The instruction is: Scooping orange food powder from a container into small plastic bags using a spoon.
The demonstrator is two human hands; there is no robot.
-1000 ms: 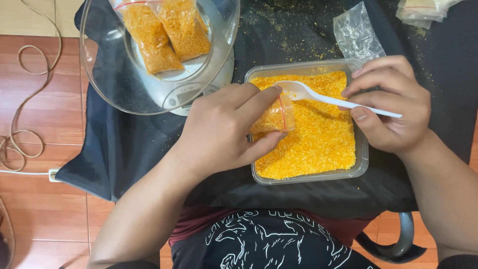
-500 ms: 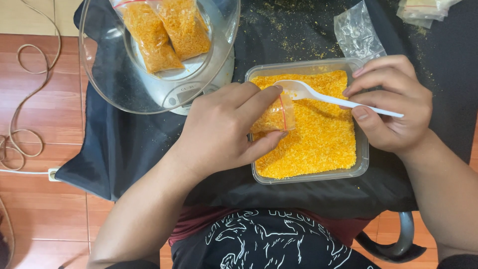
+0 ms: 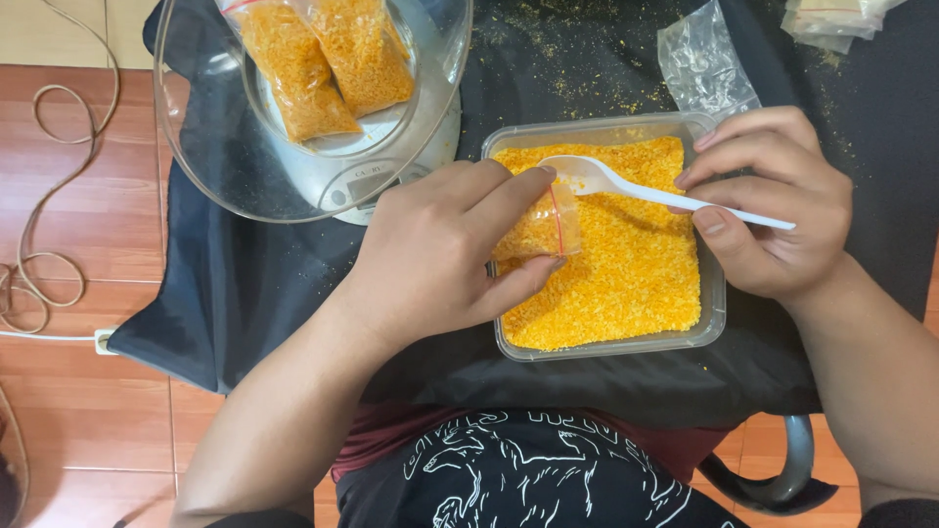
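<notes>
My left hand (image 3: pixel 435 254) grips a small clear plastic bag (image 3: pixel 540 227) with a red strip at its mouth, partly filled with orange crumbs, held over the left side of a clear rectangular container (image 3: pixel 711 303). Orange crumbs (image 3: pixel 626 274) fill that container. My right hand (image 3: pixel 773 200) pinches the handle of a white plastic spoon (image 3: pixel 626 188), whose bowl sits right at the bag's mouth, above the crumbs.
A kitchen scale (image 3: pixel 377 176) carries a clear glass bowl (image 3: pixel 215 147) with two filled crumb bags (image 3: pixel 323 64). Empty clear bags lie at the back (image 3: pixel 699 64) and the far right corner (image 3: pixel 831 20). A black cloth (image 3: pixel 245 284) covers the work surface; a cable (image 3: pixel 39 196) lies on the floor.
</notes>
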